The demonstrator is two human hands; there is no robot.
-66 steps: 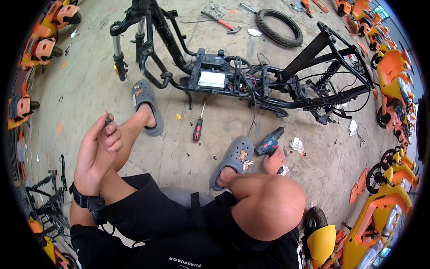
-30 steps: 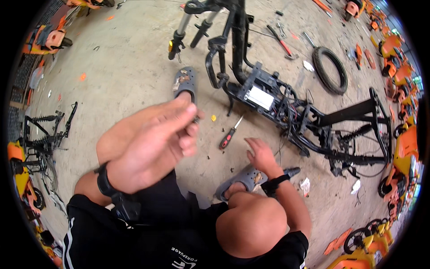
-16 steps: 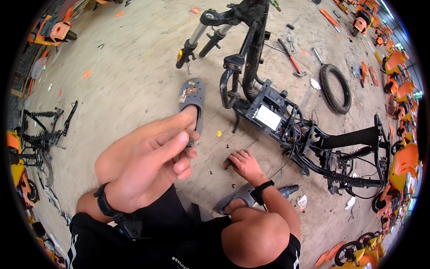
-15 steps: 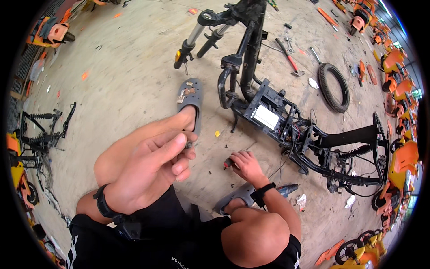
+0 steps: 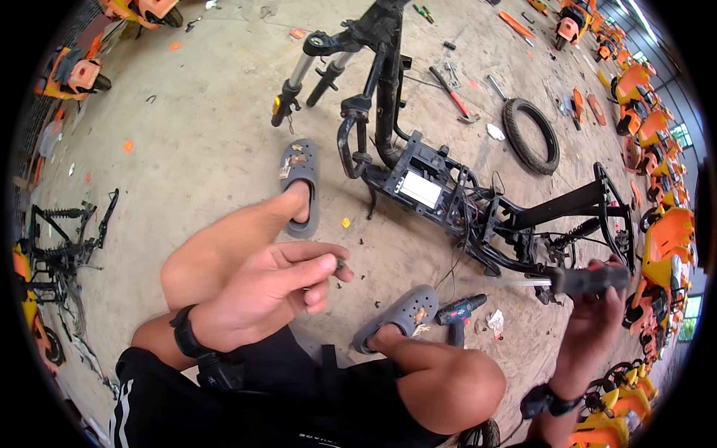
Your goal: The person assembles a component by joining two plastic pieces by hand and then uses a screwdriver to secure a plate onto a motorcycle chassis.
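Screwdriver [image 5: 591, 281] sits nearest me on the feed, held up at the right, its dark handle clamped in the fingers of my right hand [image 5: 591, 325], its blurred shaft pointing left across my view. Well apart from it, my left hand [image 5: 265, 293] is above the left leg [image 5: 224, 250], thumb and fingers pinched on a small dark part [image 5: 340, 265] that I cannot identify. Below, to the right of that hand, a grey clog [image 5: 407, 313] stands on the floor [image 5: 213, 97], and I see a blue-and-black drill [image 5: 461, 308] lying just beside it. Farther on, a black vehicle frame [image 5: 478, 196] stretches across, with a white-topped box [image 5: 418, 189] set into it. Beyond the frame I have a red-handled hammer [image 5: 450, 91] and, to its right, a loose tyre [image 5: 515, 133] lying flat.
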